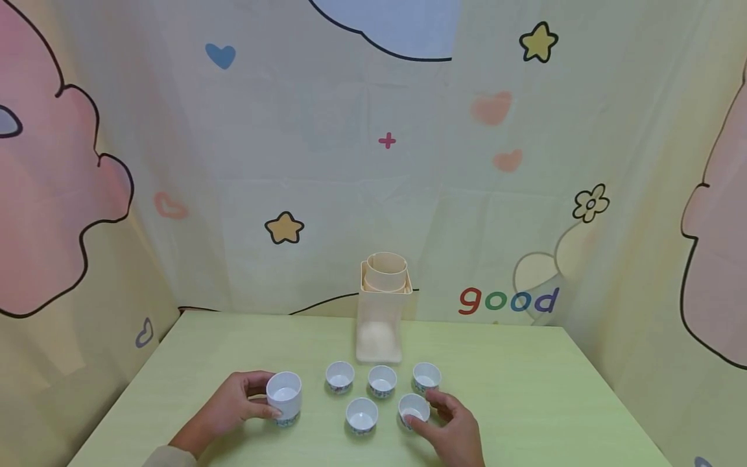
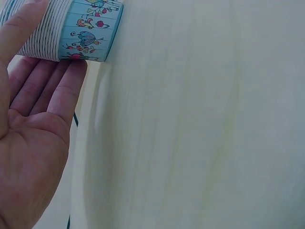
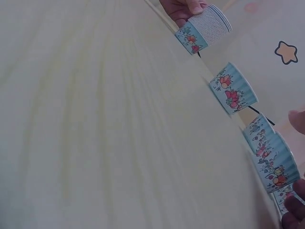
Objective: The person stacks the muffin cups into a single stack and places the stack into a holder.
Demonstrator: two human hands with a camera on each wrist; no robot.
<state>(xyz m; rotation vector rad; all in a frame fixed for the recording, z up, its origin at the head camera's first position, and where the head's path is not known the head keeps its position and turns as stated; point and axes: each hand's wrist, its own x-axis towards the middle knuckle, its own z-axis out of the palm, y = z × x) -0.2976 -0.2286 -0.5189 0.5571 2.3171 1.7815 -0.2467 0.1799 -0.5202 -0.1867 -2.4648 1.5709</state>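
In the head view, my left hand point(image 1: 236, 405) grips a stack of white paper cups point(image 1: 284, 392), thumb in front and fingers behind. The lowest cup's blue side has painted birds and flowers in the left wrist view, where the palm point(image 2: 33, 162) also shows. My right hand point(image 1: 452, 428) is spread around the front right small cup point(image 1: 414, 403), its index finger close to the far rim. In the right wrist view the thumb point(image 3: 298, 121) stands apart from the nearest cup point(image 3: 279, 164). Part of the right hand lies outside that view.
Several more small cups stand singly around the middle: the back left cup point(image 1: 340, 373), back middle cup point(image 1: 382, 377), back right cup point(image 1: 426, 373) and front cup point(image 1: 362, 412). Behind them a beige holder point(image 1: 379, 324) with a round tube stands against the printed curtain point(image 1: 327, 162).
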